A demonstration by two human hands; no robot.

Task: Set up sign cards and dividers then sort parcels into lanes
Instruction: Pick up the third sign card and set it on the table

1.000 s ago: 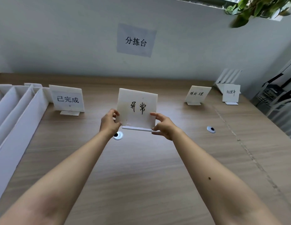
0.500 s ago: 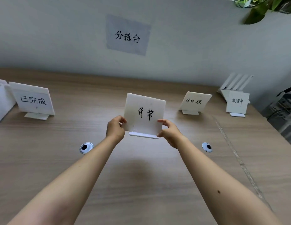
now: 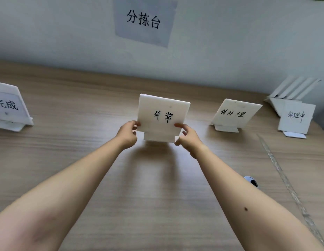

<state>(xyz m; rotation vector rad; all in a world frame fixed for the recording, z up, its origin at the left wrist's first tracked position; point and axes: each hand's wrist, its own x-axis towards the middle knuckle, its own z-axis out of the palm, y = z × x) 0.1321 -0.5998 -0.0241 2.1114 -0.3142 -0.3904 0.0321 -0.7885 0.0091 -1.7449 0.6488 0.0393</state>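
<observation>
1. Head view looks down two bare forearms to a white sign card (image 3: 164, 115) marked 异常, held upright at 12 o'clock over the middle of the wooden table (image 3: 157, 205).
2. The left hand (image 3: 127, 134) pinches the card's lower left corner, at the card's 8 o'clock. The thumb is on the front face and the fingers are curled behind.
3. The right hand (image 3: 189, 140) pinches the lower right corner, at the card's 4 o'clock. The thumb tip lies on the front face and the other fingers are curled beside the foot.
4. The card's white foot (image 3: 158, 137) sits between the two hands, close above its own shadow (whether it touches the tabletop I cannot tell).
5. At 9 o'clock the 完成 card (image 3: 8, 104) stands on its foot, cut off by the frame edge and well apart from the held card.
6. At 2 o'clock the 待处理 card (image 3: 235, 113) leans back on its foot. Farther out toward 3 o'clock, the 处理中 card (image 3: 296, 117) stands near the table's end.
7. Behind that last card, white dividers (image 3: 295, 87) lean in a stack against the wall.
8. A grey paper label (image 3: 145, 20) reading 分拣台 is on the wall at 12 o'clock.
9. A round grommet (image 3: 250, 181) sits in the tabletop at 4 o'clock, just beside the right forearm.
</observation>
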